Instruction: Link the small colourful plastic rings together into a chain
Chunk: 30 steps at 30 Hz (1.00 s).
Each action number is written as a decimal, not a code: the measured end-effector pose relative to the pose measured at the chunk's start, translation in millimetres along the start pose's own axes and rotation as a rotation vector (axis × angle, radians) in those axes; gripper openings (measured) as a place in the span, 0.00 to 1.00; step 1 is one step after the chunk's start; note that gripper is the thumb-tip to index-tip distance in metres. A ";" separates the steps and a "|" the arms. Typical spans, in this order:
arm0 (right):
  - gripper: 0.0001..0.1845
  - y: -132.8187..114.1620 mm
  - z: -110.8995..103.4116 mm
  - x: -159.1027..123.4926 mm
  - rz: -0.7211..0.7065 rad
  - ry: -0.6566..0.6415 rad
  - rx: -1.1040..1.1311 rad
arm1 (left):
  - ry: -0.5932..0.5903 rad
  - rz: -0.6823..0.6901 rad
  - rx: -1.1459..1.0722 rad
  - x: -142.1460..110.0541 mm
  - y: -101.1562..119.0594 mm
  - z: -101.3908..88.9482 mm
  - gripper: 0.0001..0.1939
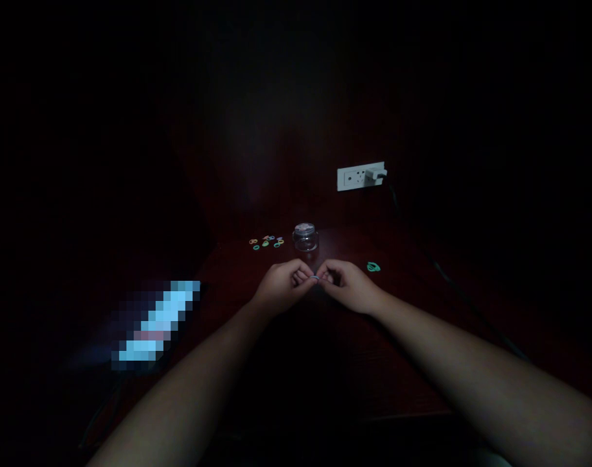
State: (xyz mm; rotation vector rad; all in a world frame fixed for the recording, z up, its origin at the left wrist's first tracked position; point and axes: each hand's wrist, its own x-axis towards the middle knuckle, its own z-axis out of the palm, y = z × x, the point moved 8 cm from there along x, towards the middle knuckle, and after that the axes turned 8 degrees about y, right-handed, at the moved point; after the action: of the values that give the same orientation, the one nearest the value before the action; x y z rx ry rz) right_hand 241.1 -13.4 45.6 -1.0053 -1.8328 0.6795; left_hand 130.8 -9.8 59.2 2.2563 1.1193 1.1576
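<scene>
My left hand (283, 282) and my right hand (347, 282) meet over a dark reddish table (383, 337), fingers curled. Together they pinch a small pale elastic band (314, 279) between their fingertips. Just beyond the hands stands a small clear jar (305, 237). To its left lies a scatter of several small coloured bands (267, 242). A single teal band (373, 266) lies on the table right of my right hand.
The room is very dark. A white wall socket (360, 176) with a plug in it sits behind the table, and a dark cable (451, 279) runs down to the right. A lit, blurred screen (154, 327) lies at the left.
</scene>
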 end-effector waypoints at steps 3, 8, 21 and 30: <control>0.03 0.6 -0.4 -0.1 0.000 0.001 -0.014 | 0.002 -0.004 0.000 -0.2 -0.6 0.0 0.08; 0.02 0.3 -0.8 -0.6 -0.003 0.002 -0.016 | 0.003 0.004 0.005 -0.1 0.1 -0.6 0.08; 0.01 -3.4 -1.0 -0.9 -0.029 -0.004 -0.021 | -0.054 0.069 0.044 -3.6 7.6 1.8 0.06; 0.02 -1.3 -1.4 -0.8 -0.009 0.009 -0.011 | -0.046 0.097 0.036 -3.3 8.3 1.8 0.04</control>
State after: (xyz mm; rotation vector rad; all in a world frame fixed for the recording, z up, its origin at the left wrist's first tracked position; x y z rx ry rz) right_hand 242.2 -14.7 46.9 -1.0051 -1.8340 0.6582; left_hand 135.1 -17.5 61.6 2.3755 1.0320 1.1245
